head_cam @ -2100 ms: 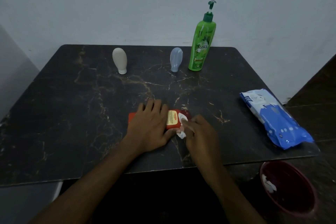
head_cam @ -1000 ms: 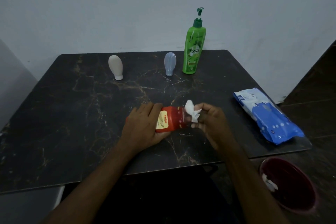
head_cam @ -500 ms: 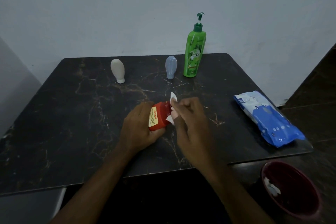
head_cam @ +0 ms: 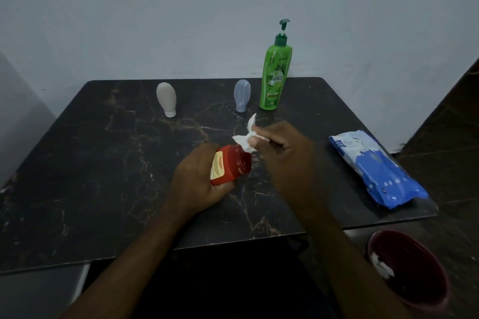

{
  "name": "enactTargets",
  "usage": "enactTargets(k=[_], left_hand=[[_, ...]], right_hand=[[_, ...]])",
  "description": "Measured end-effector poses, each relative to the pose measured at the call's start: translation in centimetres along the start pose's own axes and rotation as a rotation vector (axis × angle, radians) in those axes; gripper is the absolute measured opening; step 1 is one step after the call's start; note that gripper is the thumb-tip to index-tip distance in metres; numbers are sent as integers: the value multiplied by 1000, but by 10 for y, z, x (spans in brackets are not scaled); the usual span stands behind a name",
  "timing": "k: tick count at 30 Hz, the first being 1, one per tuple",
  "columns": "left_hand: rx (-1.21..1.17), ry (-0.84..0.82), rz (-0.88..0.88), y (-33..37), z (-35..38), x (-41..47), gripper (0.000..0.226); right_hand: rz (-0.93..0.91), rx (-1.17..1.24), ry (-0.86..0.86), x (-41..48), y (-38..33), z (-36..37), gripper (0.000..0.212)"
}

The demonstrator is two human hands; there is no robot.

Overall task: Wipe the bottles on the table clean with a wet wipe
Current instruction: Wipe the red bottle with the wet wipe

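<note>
Sitting nearest, below the front right corner of the table (head_cam: pixel 77 189), a dark red bin (head_cam: pixel 414 280) holds white scraps. Above mid-table, the left hand (head_cam: pixel 197 184) grips the red bottle (head_cam: pixel 228 166) round its base, fingers curled. Two seconds ago this bottle lay flat under that hand; now it is lifted and tipped. Its long axis runs from the palm up and rightward, with the cap end pointing at the right hand (head_cam: pixel 282 155). That hand pinches a bunched wet wipe (head_cam: pixel 246 141) in curled fingers against the cap's upper edge, where before it rubbed the side. The body looks finished, so the cap is probably the last part. A blue wipes pack (head_cam: pixel 375 171) lies to the right. At the back stand a beige bottle (head_cam: pixel 166 98), a blue-grey bottle (head_cam: pixel 242 94) and a green pump bottle (head_cam: pixel 274 77), awaiting their turn.
</note>
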State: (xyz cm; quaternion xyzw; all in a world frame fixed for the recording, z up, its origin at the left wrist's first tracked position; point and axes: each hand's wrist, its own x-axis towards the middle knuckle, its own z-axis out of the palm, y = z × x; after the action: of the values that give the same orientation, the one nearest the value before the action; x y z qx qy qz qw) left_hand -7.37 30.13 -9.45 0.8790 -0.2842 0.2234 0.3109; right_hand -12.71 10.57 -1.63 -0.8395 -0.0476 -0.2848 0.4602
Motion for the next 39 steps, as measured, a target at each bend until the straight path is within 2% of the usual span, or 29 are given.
enactTargets(k=[3, 7, 10, 12, 15, 20, 25, 28, 31, 39], left_hand=[[-27, 16, -15, -3, 0, 0, 67], [-35, 30, -27, -9, 0, -1, 68], [-21, 15, -9, -7, -1, -1, 70], [-12, 10, -5, -5, 0, 0, 67], [16, -2, 13, -2, 1, 0, 68], [1, -16, 0, -6, 1, -2, 77], [-27, 2, -1, -7, 0, -1, 70], [-27, -8, 3, -6, 0, -1, 71], [-18, -17, -2, -4, -1, 0, 73], [-38, 10, -30, -9, -2, -2, 72]], right_hand=[[-115, -123, 0, -18, -2, 18, 24], [-280, -263, -107, -45, -2, 16, 33], [-177, -178, -255, -39, -4, -11, 21], [-100, -112, -180, -26, -3, -22, 16], [-80, -143, 11, -5, 0, -12, 21], [-188, -223, -62, -19, -2, 13, 28], [-258, -198, -226, -45, -2, -11, 24], [-177, -161, -159, -32, 1, -21, 18], [-185, -199, -56, -10, 1, -12, 22], [-287, -196, -154, -37, 0, 2, 27]])
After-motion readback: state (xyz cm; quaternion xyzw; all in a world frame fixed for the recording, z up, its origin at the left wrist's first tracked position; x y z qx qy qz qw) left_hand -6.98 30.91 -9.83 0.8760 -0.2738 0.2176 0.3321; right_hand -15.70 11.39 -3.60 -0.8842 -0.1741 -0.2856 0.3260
